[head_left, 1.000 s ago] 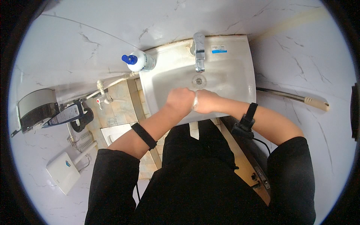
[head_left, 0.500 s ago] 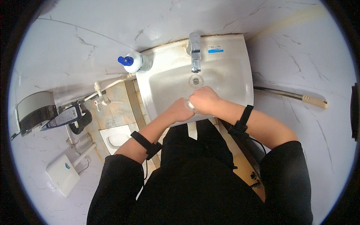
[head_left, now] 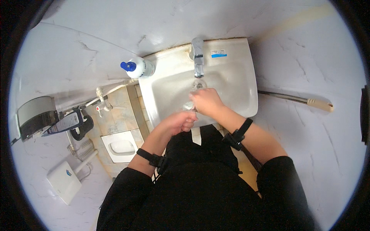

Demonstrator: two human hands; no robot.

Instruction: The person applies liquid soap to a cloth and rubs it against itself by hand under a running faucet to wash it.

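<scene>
Over the near side of the white sink (head_left: 163, 96), both my hands are close together. My right hand (head_left: 209, 101), fingers curled down and slightly blurred, is below the faucet (head_left: 197, 57) and partly covers the drain. My left hand (head_left: 180, 122) is nearer to me at the rim, closed, with its fingers curled inward. Between the hands shows a small whitish, wet-looking thing (head_left: 188, 106), too blurred to name. The fingers hide how each hand holds it.
A white pump bottle (head_left: 143, 68) with a blue top stands at the sink's back left corner. Farther left are a wall tap (head_left: 103, 104), a squat toilet (head_left: 120, 147) and a paper dispenser (head_left: 37, 115). A beige-ended handle (head_left: 320, 104) leans at the right.
My left hand has dropped nearer to me and turned, showing its curled fingers. My right hand has shifted slightly, and the two fists are less tightly together.
</scene>
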